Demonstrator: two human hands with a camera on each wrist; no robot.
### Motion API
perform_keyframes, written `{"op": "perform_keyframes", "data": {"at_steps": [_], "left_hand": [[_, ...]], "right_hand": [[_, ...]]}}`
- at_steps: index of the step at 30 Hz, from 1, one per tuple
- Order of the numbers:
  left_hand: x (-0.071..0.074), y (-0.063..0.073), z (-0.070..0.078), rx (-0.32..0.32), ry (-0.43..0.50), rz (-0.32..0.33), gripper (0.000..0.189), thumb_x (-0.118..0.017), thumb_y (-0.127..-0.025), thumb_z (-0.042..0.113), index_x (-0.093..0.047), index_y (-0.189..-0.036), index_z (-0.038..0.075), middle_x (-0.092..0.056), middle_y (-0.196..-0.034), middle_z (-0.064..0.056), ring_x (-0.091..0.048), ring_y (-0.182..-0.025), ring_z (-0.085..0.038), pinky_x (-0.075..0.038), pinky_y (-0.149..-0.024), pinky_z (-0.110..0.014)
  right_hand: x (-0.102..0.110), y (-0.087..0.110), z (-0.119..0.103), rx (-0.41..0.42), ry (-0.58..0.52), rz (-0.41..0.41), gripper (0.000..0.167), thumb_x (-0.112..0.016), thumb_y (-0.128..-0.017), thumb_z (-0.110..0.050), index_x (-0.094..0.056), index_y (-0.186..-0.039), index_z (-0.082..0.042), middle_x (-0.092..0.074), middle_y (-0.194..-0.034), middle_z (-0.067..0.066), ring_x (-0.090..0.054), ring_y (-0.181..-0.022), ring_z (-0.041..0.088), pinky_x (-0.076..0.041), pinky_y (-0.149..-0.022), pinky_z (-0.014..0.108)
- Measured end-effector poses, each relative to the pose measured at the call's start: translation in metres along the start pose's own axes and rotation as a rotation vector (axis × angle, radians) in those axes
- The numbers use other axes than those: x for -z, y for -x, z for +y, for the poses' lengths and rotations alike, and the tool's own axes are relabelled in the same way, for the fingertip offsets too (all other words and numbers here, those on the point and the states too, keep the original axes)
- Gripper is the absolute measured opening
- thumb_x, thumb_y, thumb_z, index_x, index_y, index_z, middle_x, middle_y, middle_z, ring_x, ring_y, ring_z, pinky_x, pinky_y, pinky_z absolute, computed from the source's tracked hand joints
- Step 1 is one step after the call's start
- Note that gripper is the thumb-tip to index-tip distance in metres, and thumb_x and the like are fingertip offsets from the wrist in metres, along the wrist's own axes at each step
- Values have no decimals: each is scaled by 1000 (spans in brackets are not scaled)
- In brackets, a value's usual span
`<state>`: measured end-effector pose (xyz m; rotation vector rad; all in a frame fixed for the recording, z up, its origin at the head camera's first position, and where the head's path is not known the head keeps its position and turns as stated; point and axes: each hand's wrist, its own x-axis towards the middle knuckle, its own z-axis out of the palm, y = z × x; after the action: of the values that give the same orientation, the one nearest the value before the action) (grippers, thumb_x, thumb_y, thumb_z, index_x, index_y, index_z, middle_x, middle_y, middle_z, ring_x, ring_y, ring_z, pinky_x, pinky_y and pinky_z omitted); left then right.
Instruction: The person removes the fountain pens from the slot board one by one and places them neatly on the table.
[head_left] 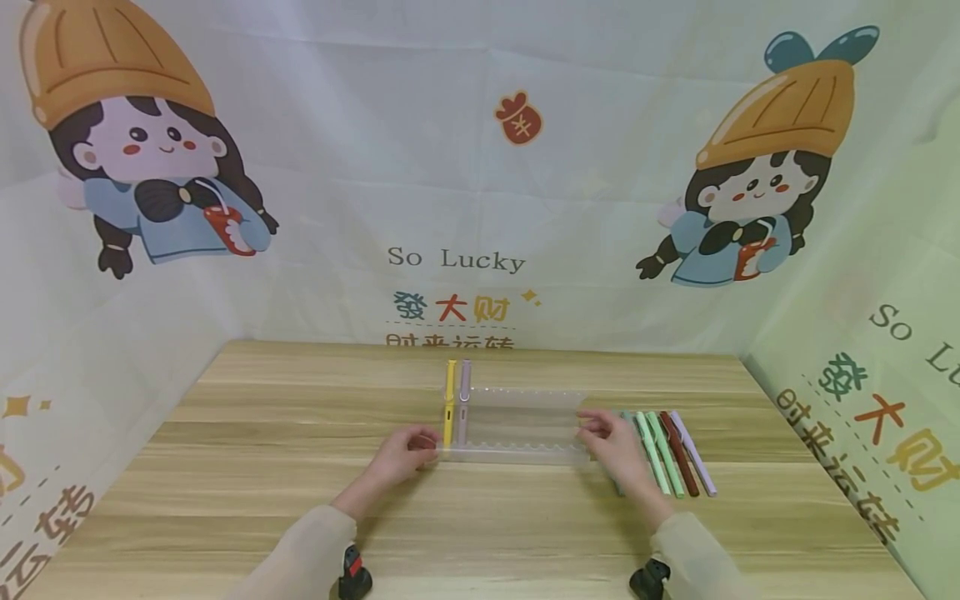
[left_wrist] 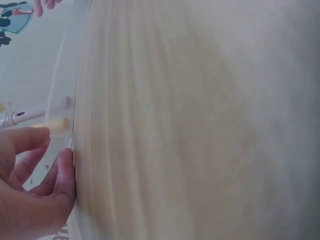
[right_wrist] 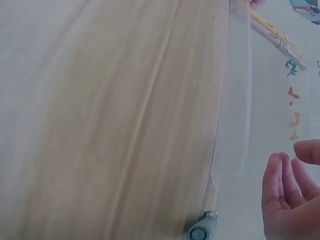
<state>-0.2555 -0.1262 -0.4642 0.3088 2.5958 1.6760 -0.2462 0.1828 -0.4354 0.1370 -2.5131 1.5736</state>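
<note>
A clear rack with notched edges lies on the table between the two hands. At its left end stand a yellow pen and a pale purple pen, side by side. My left hand is at the rack's left end, fingers bent and fingertips by its corner; in the left wrist view, thumb and forefinger are apart. My right hand is beside the rack's right end, fingers loosely bent. Nothing shows between its thumb and fingers in the right wrist view.
Right of the rack lie a teal pen, partly behind my right hand, a whitish-green pen, a green pen, a brown pen and a purple pen. A printed cloth hangs behind the wooden table.
</note>
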Motion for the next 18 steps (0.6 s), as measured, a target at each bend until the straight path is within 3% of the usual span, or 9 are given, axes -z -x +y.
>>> {"op": "perform_keyframes", "data": {"at_steps": [10, 18], "left_hand": [[0, -1, 0, 8, 0, 2, 15, -59, -78, -5, -58, -93, -5, -59, -85, -10, -55, -74, -20, -48, -58, -32], [0, -1, -1, -1, 16, -5, 16, -59, -78, -5, -58, -94, -6, -60, -87, -12, -56, -77, -23, -49, -60, -32]], "right_hand": [[-27, -7, -13, 52, -151, -11, 30, -58, -79, 6, -56, -108, 5, -60, -93, 23, -59, -79, 27, -50, -62, 27], [-49, -9, -23, 93, -181, -44, 29, -58, -79, 5, -56, -108, 3, -60, -94, 20, -57, -84, 28, -50, -66, 30]]}}
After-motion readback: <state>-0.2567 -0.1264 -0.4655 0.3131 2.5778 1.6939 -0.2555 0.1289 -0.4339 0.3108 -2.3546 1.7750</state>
